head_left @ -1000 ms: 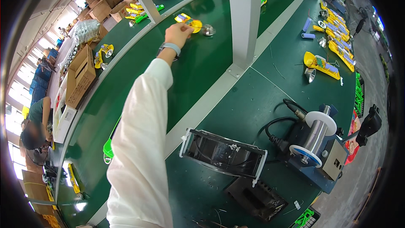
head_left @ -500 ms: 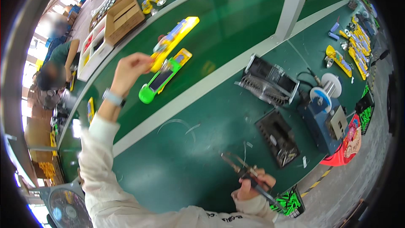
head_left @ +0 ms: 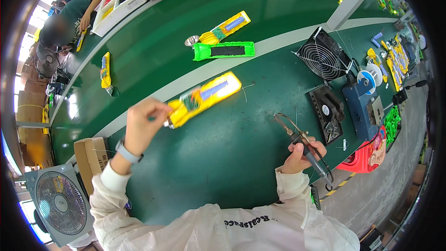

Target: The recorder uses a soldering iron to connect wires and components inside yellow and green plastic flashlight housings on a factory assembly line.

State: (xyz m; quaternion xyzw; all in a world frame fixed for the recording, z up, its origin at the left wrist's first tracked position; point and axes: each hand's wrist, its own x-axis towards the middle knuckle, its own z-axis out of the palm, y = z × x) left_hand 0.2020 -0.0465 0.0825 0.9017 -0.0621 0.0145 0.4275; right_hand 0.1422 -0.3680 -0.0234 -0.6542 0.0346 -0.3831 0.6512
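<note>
My left hand (head_left: 145, 125) pinches the near end of a yellow flashlight half-shell (head_left: 212, 98), which holds a green circuit board and a blue battery cell. The shell is above the green workbench (head_left: 223, 158), its far end angled up to the right. My right hand (head_left: 304, 156) is wrapped round a soldering iron (head_left: 297, 138) with a thin feed tube along it, its tip pointing up and left, apart from the shell. Beyond the bench's pale rail lie a green casing (head_left: 226, 51) with a dark panel and another yellow half-shell (head_left: 225, 29) with a silver reflector.
At right stand a small black fan (head_left: 324, 55), a black tray (head_left: 326, 111) with metal bits, a blue box (head_left: 362, 111) and a solder spool (head_left: 367, 81). Several yellow shells (head_left: 398, 60) lie beyond. A co-worker (head_left: 76, 14) sits at far left; a grey fan (head_left: 61, 204) is nearer.
My left hand has brought the yellow half-shell from above the far green surface back over my bench. My right hand with the soldering iron has risen and shifted slightly right; the view has turned.
</note>
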